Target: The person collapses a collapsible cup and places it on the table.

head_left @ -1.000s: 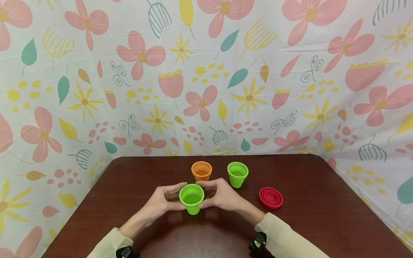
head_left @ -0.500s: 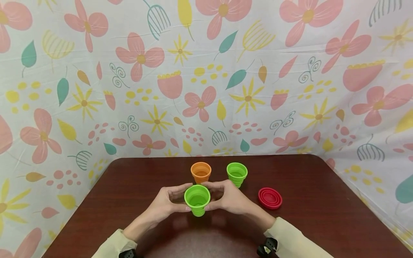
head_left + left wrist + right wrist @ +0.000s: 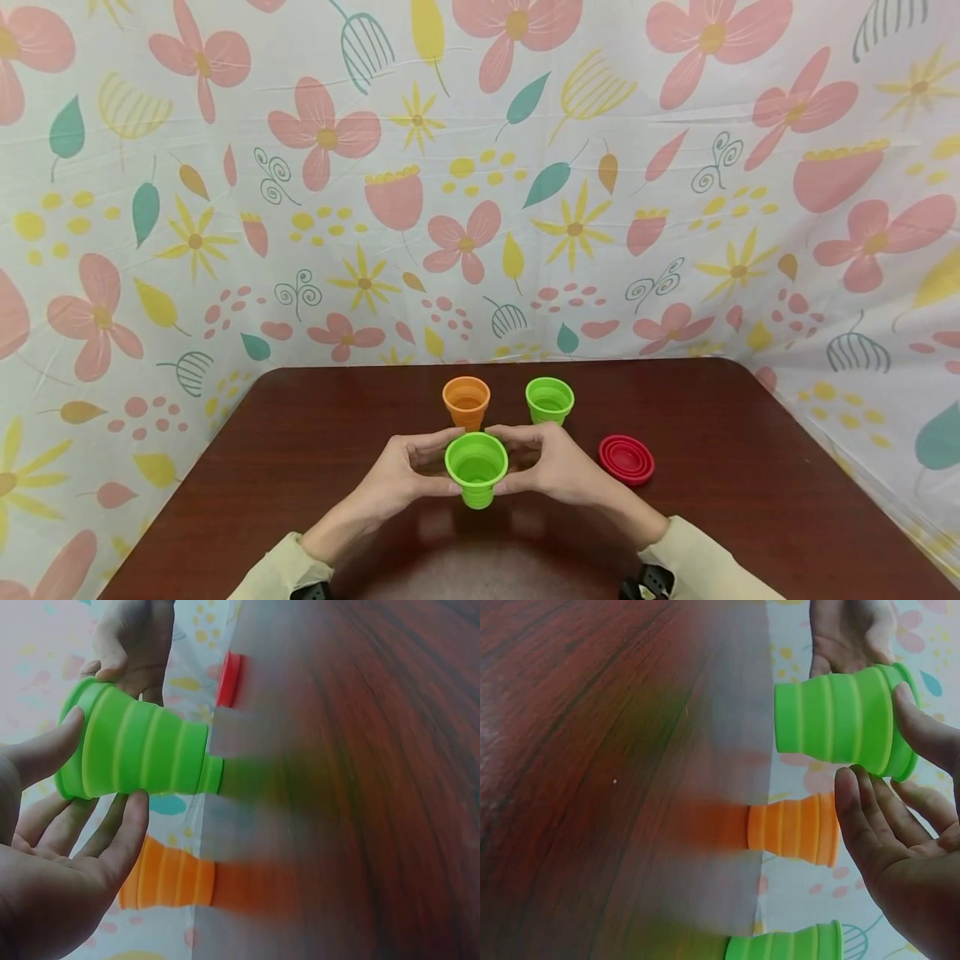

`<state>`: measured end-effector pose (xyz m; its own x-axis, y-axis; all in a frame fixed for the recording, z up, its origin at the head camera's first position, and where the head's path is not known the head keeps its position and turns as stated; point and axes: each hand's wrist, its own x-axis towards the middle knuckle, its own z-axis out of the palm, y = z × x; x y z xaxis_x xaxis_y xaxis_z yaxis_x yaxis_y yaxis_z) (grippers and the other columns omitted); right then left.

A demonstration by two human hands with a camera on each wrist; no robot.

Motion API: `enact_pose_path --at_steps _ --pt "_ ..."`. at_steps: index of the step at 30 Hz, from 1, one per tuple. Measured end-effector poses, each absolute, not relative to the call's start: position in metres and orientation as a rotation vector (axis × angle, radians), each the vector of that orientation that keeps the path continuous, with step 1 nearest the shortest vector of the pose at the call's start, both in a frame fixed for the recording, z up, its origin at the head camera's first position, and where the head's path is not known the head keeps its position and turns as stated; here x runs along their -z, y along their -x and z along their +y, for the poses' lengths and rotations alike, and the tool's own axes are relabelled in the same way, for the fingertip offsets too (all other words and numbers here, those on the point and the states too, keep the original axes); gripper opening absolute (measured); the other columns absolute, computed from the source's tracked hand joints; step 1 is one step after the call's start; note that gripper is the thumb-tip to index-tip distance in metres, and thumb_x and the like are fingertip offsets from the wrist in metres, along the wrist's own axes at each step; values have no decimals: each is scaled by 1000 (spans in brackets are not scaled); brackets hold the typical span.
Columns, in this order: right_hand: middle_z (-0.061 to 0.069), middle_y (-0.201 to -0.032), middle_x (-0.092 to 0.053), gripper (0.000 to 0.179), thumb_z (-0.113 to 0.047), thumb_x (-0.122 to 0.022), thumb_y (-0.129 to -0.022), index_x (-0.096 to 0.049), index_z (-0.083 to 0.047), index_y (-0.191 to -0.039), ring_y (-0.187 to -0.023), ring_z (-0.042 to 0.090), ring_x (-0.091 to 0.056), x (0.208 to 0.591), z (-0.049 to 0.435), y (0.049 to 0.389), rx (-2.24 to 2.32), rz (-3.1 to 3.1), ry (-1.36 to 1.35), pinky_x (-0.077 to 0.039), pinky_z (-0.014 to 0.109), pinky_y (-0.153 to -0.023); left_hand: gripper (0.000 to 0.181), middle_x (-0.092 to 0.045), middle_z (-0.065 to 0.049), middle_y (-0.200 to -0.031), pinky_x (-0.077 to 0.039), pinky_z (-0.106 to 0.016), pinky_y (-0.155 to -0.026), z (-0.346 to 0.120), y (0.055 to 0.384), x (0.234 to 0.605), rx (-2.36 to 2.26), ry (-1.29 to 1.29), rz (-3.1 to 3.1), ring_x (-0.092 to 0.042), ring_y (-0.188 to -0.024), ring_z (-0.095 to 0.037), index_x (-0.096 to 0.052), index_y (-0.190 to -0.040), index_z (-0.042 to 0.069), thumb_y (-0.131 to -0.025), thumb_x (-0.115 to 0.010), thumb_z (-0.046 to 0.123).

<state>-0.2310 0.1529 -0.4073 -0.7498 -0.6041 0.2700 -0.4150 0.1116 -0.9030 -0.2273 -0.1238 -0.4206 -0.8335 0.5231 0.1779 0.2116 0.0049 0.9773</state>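
A green collapsible cup (image 3: 477, 469), fully extended and mouth up, is between my two hands in front of the other cups. My left hand (image 3: 408, 468) grips its left side, thumb near the rim and fingers behind. From the other side my right hand (image 3: 557, 467) holds it the same way. In the left wrist view the green cup (image 3: 139, 742) shows its ringed wall, its base raised above the tabletop. The right wrist view has the same green cup (image 3: 840, 716) with my right thumb at its rim and the left hand (image 3: 851, 634) beyond.
An extended orange cup (image 3: 466, 403) stands just behind my hands, partly covered. Right of it stands a second green cup (image 3: 550, 400). A red cup (image 3: 627, 459), collapsed flat, lies farther right on the dark wooden table (image 3: 315, 417). A flower-patterned cloth (image 3: 480, 175) hangs behind.
Both hands have carried the green cup to the right and slightly toward me, and it appears larger. The orange, second green and red cups have stayed in place.
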Motion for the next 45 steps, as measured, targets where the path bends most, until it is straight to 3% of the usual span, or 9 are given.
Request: enact_pose_path --at_steps 6,13,32,41,45 --pt "14 -127 -73 67 -7 -88 -86 -60 1 -146 -113 34 -72 408 162 228 1712 2211 1028 -62 41 -91 69 -65 -15 -140 -51 -35 -108 -116 226 421 -1931 -777 2015 -61 -131 -33 -59 -149 2 -85 -87 1" --pt "15 -130 -72 66 -9 -88 -87 -60 2 -146 -116 32 -71 409 172 223 1714 2224 1019 -62 42 -92 68 -67 -18 -136 -54 -32 -103 -107 223 421 -1940 -784 1999 -63 -128 -35 -60 -148 0 -85 -86 -1" --pt "14 -129 -72 65 -9 -87 -88 -60 2 -146 -117 30 -70 403 186 213 1759 2244 932 -61 36 -93 64 -71 -12 -133 -54 -35 -103 -94 219 412 -1898 -839 2049 -64 -126 -31 -63 -145 4 -86 -86 3" --pt "14 -129 -72 64 -9 -86 -89 -59 5 -145 -119 30 -70 401 189 213 1767 2229 892 -60 34 -94 63 -69 -15 -134 -55 -30 -102 -91 219 411 -1915 -893 2016 -66 -124 -35 -60 -146 -3 -88 -84 1" --pt "13 -128 -73 62 -10 -87 -88 -63 1 -144 -118 28 -70 400 189 212 1772 2227 861 -60 34 -94 62 -71 -11 -133 -55 -31 -102 -91 217 408 -1912 -881 2019 -67 -124 -32 -62 -146 2 -89 -84 3"
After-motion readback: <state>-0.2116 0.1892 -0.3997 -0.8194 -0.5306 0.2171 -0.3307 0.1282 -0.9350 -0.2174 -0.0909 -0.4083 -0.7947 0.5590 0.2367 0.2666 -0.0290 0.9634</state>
